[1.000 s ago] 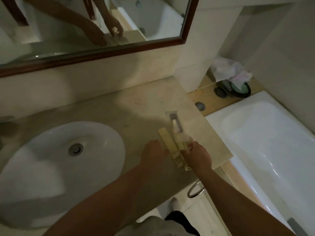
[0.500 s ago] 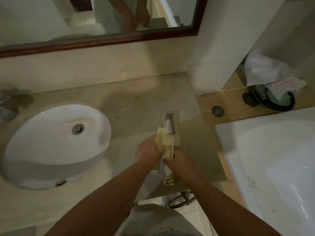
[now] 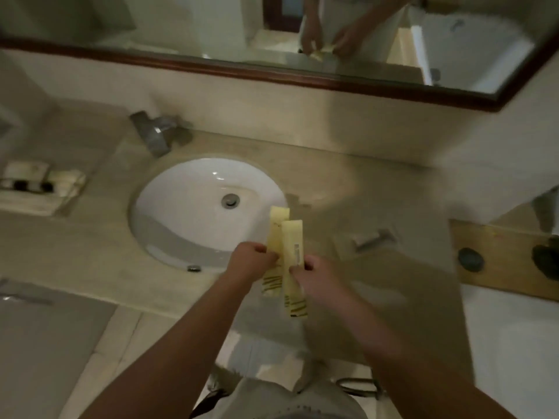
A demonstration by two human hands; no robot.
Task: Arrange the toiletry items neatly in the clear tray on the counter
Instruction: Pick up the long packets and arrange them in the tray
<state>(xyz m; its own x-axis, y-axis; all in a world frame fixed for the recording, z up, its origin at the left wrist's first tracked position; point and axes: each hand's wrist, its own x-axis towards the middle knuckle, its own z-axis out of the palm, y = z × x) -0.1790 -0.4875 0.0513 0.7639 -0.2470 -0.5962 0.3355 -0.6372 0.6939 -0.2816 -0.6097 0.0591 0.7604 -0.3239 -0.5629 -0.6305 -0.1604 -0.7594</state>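
Observation:
I hold two long pale-yellow toiletry packets in the air over the near right rim of the sink. My left hand (image 3: 252, 261) grips the left packet (image 3: 276, 234). My right hand (image 3: 314, 275) pinches the right packet (image 3: 292, 246), which overlaps the first. Both packets have dark stripes at their lower ends. A small clear tray (image 3: 373, 239) lies on the beige counter to the right of my hands; it is blurred and what it holds cannot be made out.
A white oval sink (image 3: 193, 207) with a chrome faucet (image 3: 155, 133) sits in the counter. Folded towels with small items (image 3: 39, 189) lie at far left. A mirror (image 3: 272, 31) hangs above. A wooden ledge (image 3: 499, 258) and the bathtub border the right.
Both hands have lifted the two yellow packets off the tray and carried them left toward the sink. The view has swung left, so the tray now lies to the right of my hands.

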